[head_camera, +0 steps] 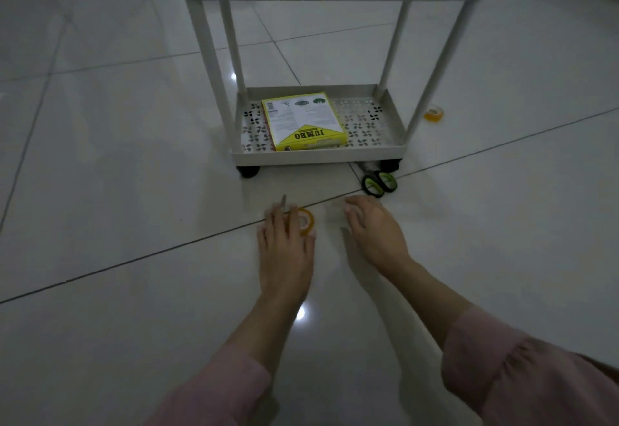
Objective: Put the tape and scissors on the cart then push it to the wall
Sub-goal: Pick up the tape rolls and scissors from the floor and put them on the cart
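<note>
Amber tape roll (305, 221) sits on the floor (134, 157) under my left grip (284, 241), fingers closing but hold unconfirmed; right grip (371, 228) open, empty; scissors (378, 181) half under cart (318, 156), so rolling it could snag them.

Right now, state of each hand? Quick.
Left hand: closed on the tape roll, with a thin metal tip, unidentifiable, showing above the fingers.
Right hand: open, empty, palm down over the floor, short of the scissors.
</note>
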{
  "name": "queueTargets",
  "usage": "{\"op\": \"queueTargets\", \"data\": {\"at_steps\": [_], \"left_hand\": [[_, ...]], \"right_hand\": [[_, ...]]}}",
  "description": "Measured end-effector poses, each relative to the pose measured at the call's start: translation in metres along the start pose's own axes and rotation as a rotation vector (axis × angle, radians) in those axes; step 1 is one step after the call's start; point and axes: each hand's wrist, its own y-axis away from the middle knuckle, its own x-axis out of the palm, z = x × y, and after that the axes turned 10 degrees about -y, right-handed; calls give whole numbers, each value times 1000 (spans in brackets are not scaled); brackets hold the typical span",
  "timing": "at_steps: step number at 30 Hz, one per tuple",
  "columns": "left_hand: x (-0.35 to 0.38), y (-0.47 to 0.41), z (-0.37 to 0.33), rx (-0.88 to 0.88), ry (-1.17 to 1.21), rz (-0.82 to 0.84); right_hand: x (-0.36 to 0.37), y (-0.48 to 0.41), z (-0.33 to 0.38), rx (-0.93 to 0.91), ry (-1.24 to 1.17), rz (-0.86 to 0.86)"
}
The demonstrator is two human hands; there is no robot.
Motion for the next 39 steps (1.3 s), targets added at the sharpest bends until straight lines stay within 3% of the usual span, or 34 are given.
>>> {"op": "queueTargets", "data": {"at_steps": [4,9,13,16,20,23,27,34,39], "left_hand": [[7,-16,-41,111,16,78],[14,-26,-50,141,34,-24],[13,-26,-52,49,125,3],[2,-21,-70,-25,139,-160],[0,-14,-124,260,182,-294],[9,-28,-168,422,211,-189],[30,-68,-211,509,139,33],[61,-156,-258,474,-131,230],[79,-168,-260,498,-303,249]], "right_hand": [[-23,-20,-31,53,78,20],[-25,-49,-54,110,188,164],[-26,-8,-54,-51,182,73],[-39,12,-54,-81,151,4],[-82,18,-74,45,43,-217],[-120,2,-100,158,-11,-296],[-159,-34,-138,214,-71,-330],[-173,-111,-184,69,-33,-186],[-181,-173,-186,0,10,-92]]}}
